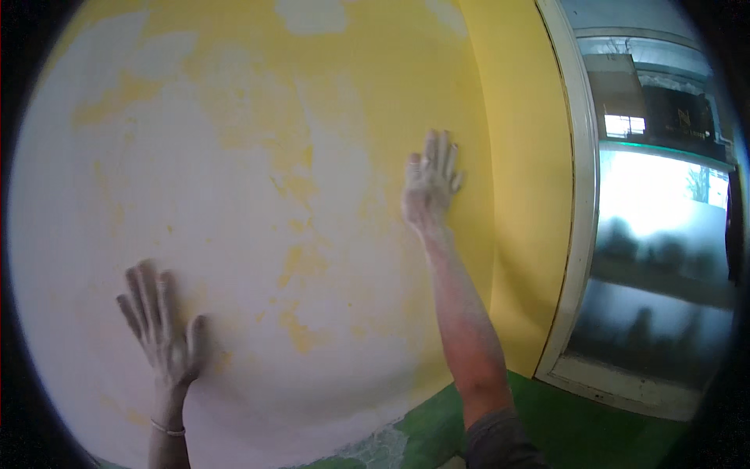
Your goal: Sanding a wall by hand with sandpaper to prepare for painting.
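Note:
A yellow wall fills most of the view, with broad white patches that look like filler or plaster [234, 266] spread over it. My left hand [160, 324] is at the lower left, over the white area, fingers spread and palm toward the wall. Whether its palm touches the surface I cannot tell. Further up and to the right, my right hand [430, 184] lies against the wall by a bare yellow stretch [469, 102], fingers extended upward. Pale dust coats both hands and the right forearm. Neither hand shows anything held; the palms are hidden.
Right of the inner corner, a narrow yellow wall strip [531, 172] meets a white frame [582, 156]. Beyond it are glass panels [664, 203] with boxes [617, 82] on a shelf. The lower wall is green [594, 422], with some white smears.

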The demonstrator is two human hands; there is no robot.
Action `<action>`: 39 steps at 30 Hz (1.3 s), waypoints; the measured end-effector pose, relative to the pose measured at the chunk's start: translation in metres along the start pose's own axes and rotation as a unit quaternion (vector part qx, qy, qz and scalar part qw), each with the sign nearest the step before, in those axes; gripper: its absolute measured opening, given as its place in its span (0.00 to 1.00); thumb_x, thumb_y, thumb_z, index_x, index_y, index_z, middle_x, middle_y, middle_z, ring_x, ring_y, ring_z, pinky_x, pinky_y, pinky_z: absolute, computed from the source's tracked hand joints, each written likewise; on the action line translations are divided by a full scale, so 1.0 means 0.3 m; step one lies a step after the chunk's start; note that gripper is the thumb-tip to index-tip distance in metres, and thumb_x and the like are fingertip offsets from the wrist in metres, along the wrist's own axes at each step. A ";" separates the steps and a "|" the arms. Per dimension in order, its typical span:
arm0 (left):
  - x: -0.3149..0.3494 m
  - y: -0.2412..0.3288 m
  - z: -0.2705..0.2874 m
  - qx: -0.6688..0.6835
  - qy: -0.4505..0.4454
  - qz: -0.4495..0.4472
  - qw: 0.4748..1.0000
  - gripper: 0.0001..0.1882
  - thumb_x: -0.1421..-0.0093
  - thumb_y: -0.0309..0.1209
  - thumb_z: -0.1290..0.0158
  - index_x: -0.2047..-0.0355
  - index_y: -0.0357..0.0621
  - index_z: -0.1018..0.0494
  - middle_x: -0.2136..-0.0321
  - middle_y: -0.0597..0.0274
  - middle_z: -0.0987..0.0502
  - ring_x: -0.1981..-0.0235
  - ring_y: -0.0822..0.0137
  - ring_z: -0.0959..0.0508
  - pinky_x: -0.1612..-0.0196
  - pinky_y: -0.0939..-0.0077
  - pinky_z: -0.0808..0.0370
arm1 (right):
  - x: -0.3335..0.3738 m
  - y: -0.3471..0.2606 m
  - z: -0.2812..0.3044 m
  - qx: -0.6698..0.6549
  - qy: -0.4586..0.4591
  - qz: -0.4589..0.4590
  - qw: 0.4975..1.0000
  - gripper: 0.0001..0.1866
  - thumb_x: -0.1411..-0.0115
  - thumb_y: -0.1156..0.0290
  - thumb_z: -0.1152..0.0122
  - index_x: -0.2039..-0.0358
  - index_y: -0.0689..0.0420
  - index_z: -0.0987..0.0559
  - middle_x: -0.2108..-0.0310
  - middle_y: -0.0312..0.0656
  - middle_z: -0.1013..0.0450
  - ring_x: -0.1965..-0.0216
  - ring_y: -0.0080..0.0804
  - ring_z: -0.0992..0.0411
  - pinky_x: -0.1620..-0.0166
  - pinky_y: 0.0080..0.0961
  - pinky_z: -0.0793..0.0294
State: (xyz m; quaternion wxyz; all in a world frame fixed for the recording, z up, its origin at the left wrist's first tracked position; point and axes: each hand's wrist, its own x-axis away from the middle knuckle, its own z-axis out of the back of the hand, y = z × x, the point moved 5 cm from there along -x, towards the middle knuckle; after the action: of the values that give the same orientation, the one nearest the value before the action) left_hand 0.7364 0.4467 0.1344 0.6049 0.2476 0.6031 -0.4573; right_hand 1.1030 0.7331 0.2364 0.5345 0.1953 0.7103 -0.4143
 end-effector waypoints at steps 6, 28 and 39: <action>-0.054 0.085 0.040 0.051 -0.036 -0.039 0.997 0.40 0.34 0.51 0.50 0.28 0.46 0.45 0.26 0.45 0.52 0.24 0.43 0.57 0.26 0.37 0.67 | 0.259 -0.611 0.034 -0.048 -0.073 0.327 0.941 0.38 0.33 0.48 0.47 0.27 0.51 0.41 0.24 0.43 0.53 0.23 0.51 0.60 0.29 0.70 0.66; -0.134 0.316 -0.055 0.109 -0.079 -0.103 0.986 0.37 0.34 0.58 0.51 0.30 0.55 0.37 0.27 0.56 0.45 0.24 0.55 0.52 0.28 0.30 0.65 | -0.176 -0.830 -0.108 -0.049 0.022 0.347 0.936 0.34 0.30 0.48 0.53 0.27 0.47 0.40 0.24 0.39 0.51 0.23 0.44 0.57 0.28 0.67 0.64; -0.175 0.374 -0.059 0.094 -0.066 -0.037 0.993 0.37 0.34 0.60 0.53 0.31 0.56 0.36 0.27 0.54 0.46 0.24 0.54 0.52 0.26 0.39 0.68 | -0.459 -0.096 -0.086 -0.041 -0.018 0.252 0.967 0.36 0.28 0.56 0.52 0.26 0.55 0.48 0.24 0.45 0.51 0.23 0.48 0.58 0.27 0.60 0.64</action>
State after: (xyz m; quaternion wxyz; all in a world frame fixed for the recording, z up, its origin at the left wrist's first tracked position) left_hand 0.8306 0.5266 0.1538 0.5999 0.2503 0.5247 -0.5497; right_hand 1.1153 0.7598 0.3764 0.6420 0.3381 0.6447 -0.2407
